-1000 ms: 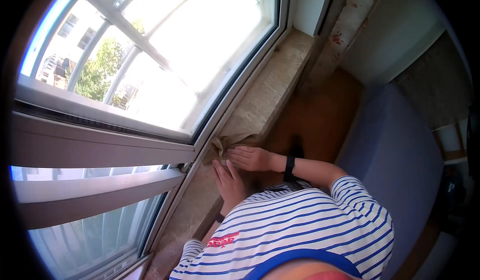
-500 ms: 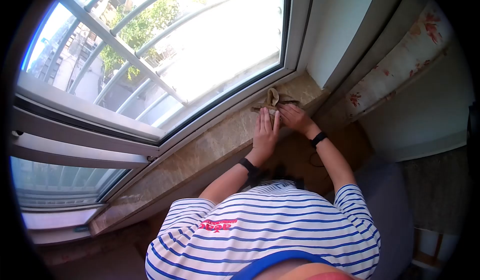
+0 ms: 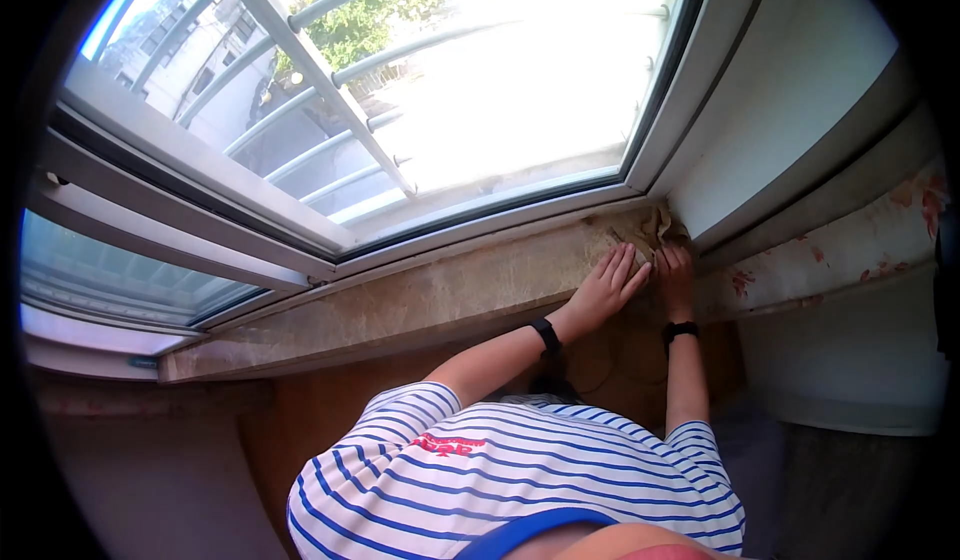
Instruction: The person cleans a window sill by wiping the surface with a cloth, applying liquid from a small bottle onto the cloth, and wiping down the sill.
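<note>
A crumpled brown cloth (image 3: 652, 230) lies at the right end of the marble windowsill (image 3: 430, 305), in the corner by the side wall. My left hand (image 3: 603, 288) presses on the cloth's near edge, palm down, its fingers stretched out. Just to its right, my right hand (image 3: 675, 278) is on the cloth too, fingers bent over it and close together. Part of the cloth is hidden beneath both hands.
The window frame (image 3: 480, 228) runs along the sill's far side, with white bars (image 3: 340, 95) outside the glass. A floral curtain (image 3: 820, 260) hangs at the right, close to my right hand.
Both hands and the cloth have moved right along the sill, from its middle to the corner. The view has turned, showing more of the side wall and curtain.
</note>
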{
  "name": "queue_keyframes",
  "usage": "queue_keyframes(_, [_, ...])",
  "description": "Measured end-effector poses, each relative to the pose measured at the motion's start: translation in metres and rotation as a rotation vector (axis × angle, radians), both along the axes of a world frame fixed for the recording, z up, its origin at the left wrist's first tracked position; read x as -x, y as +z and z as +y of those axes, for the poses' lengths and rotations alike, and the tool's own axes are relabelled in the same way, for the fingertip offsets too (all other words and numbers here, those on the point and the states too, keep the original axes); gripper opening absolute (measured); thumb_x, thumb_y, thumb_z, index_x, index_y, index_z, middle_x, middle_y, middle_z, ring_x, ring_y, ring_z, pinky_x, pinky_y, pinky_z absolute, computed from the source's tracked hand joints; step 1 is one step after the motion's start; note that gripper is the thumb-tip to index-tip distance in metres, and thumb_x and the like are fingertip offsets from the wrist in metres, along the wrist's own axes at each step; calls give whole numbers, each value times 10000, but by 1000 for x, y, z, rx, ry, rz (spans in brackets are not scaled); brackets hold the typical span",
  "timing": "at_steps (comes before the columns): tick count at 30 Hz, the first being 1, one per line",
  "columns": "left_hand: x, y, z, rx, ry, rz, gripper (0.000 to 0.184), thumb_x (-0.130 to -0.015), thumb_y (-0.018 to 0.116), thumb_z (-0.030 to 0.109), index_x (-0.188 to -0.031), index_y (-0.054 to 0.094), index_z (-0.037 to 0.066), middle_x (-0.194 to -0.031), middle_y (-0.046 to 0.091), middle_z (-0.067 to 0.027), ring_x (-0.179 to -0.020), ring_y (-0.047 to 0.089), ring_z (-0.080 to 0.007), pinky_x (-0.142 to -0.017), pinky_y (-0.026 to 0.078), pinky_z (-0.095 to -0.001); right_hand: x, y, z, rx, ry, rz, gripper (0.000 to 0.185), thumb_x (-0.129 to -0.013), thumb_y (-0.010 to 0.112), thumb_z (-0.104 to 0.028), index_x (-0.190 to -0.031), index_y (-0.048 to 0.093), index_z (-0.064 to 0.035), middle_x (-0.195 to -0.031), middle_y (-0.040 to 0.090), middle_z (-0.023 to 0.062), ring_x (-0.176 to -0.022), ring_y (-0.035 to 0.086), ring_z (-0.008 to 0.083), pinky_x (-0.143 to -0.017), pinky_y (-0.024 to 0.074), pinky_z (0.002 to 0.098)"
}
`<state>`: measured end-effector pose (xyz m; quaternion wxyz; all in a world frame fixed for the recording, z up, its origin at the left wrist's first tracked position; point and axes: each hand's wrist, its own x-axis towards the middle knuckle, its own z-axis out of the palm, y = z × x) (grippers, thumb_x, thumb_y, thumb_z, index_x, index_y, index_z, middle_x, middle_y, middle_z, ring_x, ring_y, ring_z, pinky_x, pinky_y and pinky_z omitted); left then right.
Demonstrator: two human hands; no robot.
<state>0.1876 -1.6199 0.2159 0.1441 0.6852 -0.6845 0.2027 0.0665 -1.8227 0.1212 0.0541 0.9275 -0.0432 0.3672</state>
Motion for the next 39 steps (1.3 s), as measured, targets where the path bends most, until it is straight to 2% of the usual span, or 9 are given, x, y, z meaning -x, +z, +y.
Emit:
queue_keyframes(7, [-11, 26, 78, -18, -18, 315, 628, -871, 547, 112, -1488, 424, 129, -1426, 516, -214, -1341, 492, -366, -1131, 389, -449, -26, 48, 125, -420, -321, -227, 381, -969, 492, -155, -1327, 548, -37, -1432, 519, 116, -1372, 440, 309, -1110, 351, 483])
queue_keyframes(12, [-23, 62, 140, 121, 392, 908, 516, -935, 674, 186, -1422, 512, 131, -1004, 683, -228, -857, 675, -409, -676, 545, -419, -27, 88, 168, -506, 35, -35, 311, -892, 554, -62, -1184, 659, -61, -1379, 579, 93, -1256, 549, 294, -1025, 418, 462])
queue_keyframes(15, [-49, 78, 180, 165, 678, 907, 412, -984, 618, 332, -1295, 608, 62, -1008, 676, -246, -893, 663, -423, -704, 538, -404, -50, 132, 173, -510, 238, -42, 329, -815, 586, 7, -1111, 699, -83, -1318, 616, 80, -1158, 603, 290, -1000, 437, 463])
queue_keyframes(18, [-66, 120, 218, 435, 799, 1078, 375, -1055, 521, 325, -1083, 675, -16, -792, 680, -81, -740, 567, -80, -664, 482, -272, -77, 201, 177, -376, 341, -287, 312, -804, 631, 12, -1073, 715, -123, -1170, 651, 46, -1067, 630, 249, -955, 453, 433])
queue_keyframes(24, [-88, 150, 282, 923, 762, 863, 367, -1053, 529, 321, -1207, 678, 23, -911, 662, 0, -723, 506, -67, -657, 435, -248, -102, 213, 201, -261, 582, -327, 216, -847, 745, -143, -1061, 727, -151, -1000, 683, 3, -914, 651, 191, -821, 469, 370])
queue_keyframes(26, [-95, 116, 313, 919, 878, 943, 374, -1045, 545, 324, -1259, 654, 37, -897, 636, 3, -707, 471, -61, -643, 418, -238, -104, 202, 220, -441, 659, 143, 224, -856, 734, -139, -1079, 724, -121, -1011, 715, 44, -904, 661, 200, -783, 476, 342])
queue_keyframes(28, [-92, 102, 330, 920, 982, 1021, 395, -1037, 561, 327, -1311, 629, 50, -884, 610, 6, -691, 436, -55, -628, 400, -228, -82, 183, 223, -509, 663, 222, 217, -891, 698, -115, -1103, 705, -70, -1008, 725, 104, -919, 670, 246, -781, 495, 336])
queue_keyframes(30, [-81, 103, 339, 741, 1033, 956, 445, -1015, 598, 352, -1367, 595, 81, -778, 543, 11, -669, 370, -59, -598, 363, -229, -70, 166, 223, -982, 460, 203, 204, -932, 646, -107, -1119, 685, -35, -1031, 709, 132, -938, 667, 284, -808, 508, 340])
queue_keyframes(39, [-87, 91, 395, 422, 971, 1376, 414, -999, 633, 243, -1373, 584, 73, -835, 555, 70, -716, 385, -22, -641, 349, -190, -101, 169, 261, -854, 108, 243, 333, -986, 598, -291, -1152, 660, -9, -1116, 675, 167, -975, 642, 335, -894, 489, 404])
